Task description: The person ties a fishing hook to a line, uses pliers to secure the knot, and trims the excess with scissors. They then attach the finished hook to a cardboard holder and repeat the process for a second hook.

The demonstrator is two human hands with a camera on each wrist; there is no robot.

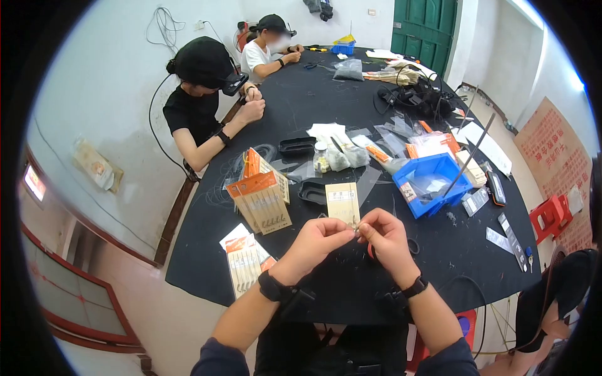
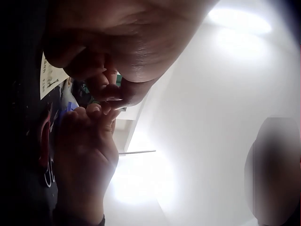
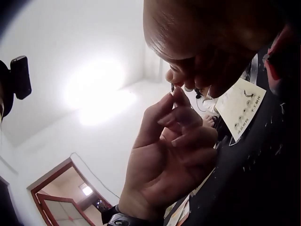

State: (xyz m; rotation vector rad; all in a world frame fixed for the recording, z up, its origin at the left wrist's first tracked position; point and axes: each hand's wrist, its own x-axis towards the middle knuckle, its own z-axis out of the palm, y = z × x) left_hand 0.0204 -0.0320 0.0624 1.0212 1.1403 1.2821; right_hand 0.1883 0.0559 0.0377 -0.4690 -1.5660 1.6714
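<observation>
Over the table's near edge, my left hand (image 1: 321,243) and right hand (image 1: 390,241) meet fingertip to fingertip. Between them they pinch a small dark metal piece (image 3: 172,87), mostly covered by the fingertips. Just beyond lies a cream card (image 1: 342,199) carrying small fishing hooks and printed characters, also seen in the right wrist view. Left of my left hand stand orange-topped hook cards (image 1: 263,203), with more hook cards (image 1: 243,266) lying flat in front of them. Red-handled scissors (image 2: 44,141) lie under my right hand, partly hidden.
A blue bin (image 1: 433,188) with a thin rod leaning in it stands to the right. Black trays (image 1: 312,193), plastic bags and loose clear line lie beyond the cards. Two people sit along the left side of the black-covered table (image 1: 451,269); another is at the right edge.
</observation>
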